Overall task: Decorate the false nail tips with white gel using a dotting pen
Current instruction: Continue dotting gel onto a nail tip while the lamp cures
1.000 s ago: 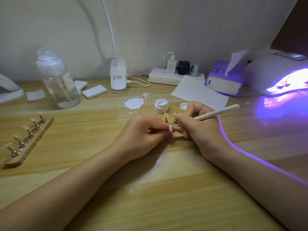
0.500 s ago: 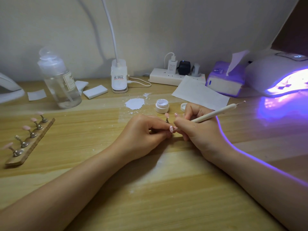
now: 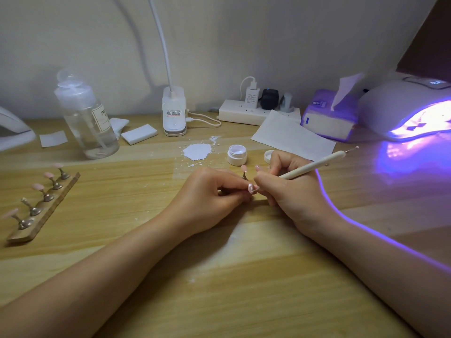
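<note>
a pink nail tip [image 3: 251, 188] with white marks sits at mid-table, pinched from the left. the cream pen [image 3: 314, 166] slants up to the right, its fine metal end raised. two more pink tips [image 3: 244, 168] stand just behind. the open white gel pot [image 3: 237, 155] lies beyond them — its lid [image 3: 268, 156] beside.

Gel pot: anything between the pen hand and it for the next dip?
One spare nail tip on its stand sits between the right hand and the open gel pot; lift the pen over it.
</note>
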A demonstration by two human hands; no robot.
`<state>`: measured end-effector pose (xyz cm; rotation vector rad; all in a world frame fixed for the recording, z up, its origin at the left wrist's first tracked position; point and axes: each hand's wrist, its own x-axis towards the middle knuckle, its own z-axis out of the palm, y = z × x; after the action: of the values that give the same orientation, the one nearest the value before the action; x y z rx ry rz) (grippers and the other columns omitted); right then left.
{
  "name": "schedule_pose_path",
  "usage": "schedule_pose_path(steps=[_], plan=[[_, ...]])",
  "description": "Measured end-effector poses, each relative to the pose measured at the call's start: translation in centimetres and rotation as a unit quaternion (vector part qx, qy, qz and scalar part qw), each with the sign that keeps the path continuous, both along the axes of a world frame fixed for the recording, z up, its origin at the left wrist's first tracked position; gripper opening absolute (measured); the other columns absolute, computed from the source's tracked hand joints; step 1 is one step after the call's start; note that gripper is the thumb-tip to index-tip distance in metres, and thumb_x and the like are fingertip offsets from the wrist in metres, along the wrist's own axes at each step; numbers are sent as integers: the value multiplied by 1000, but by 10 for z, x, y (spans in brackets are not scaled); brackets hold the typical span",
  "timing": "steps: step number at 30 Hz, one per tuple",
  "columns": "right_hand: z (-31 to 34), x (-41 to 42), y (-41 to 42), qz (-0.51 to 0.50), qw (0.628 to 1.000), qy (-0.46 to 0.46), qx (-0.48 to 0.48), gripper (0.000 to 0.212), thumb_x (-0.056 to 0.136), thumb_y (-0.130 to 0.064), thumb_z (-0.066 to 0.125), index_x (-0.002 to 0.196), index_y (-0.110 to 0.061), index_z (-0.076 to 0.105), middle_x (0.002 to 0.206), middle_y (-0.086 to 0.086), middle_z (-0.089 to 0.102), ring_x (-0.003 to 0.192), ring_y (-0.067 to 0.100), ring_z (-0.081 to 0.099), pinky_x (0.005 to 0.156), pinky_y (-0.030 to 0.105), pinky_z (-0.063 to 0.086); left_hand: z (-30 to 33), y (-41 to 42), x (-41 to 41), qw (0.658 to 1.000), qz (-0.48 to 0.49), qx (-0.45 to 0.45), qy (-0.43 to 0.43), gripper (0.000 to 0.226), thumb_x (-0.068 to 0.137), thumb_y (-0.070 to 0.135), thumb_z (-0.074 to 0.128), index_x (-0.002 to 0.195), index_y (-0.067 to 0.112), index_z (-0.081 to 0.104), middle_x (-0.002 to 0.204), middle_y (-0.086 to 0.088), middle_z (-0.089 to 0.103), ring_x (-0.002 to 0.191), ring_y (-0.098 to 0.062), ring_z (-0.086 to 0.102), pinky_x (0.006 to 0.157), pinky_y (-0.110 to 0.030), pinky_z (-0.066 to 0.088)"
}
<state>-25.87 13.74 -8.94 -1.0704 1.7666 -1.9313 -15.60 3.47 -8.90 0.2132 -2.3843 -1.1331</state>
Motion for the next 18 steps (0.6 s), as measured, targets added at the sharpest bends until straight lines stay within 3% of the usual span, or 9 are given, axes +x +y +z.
schedule_pose_path(steps=[3,11,15,18], plan=[[-1,-1,0,-4,1000,-8,-2,26,59,-11,59,51,-9,35,35,0,36,34,8,32,47,10,36,0,0,0,1000,1,4,-4,27,77,-1,69,90,22,71,83,-5,72,79,-11,65,77,-30,50],[0,-1,0,4,1000,-15,-9,29,62,-6,62,51,-9,35,38,3,37,34,8,33,44,13,36,0,0,0,1000,0,1,-9,16,77,-1,69,87,10,75,83,-6,72,79,-13,66,78,-34,50],[-1,-2,0,-1,1000,-8,-8,35,72,12,59,52,-6,36,40,5,37,34,5,34,49,10,39,0,0,0,1000,0,4,-6,21,77,0,69,90,15,73,83,-5,72,78,-13,65,77,-33,50],[-1,-1,0,-4,1000,-4,-6,33,65,-1,64,51,-7,35,37,4,36,35,8,32,53,11,39,0,1,0,1000,-1,6,-3,27,77,0,69,92,23,70,83,-4,72,78,-11,65,77,-31,50]])
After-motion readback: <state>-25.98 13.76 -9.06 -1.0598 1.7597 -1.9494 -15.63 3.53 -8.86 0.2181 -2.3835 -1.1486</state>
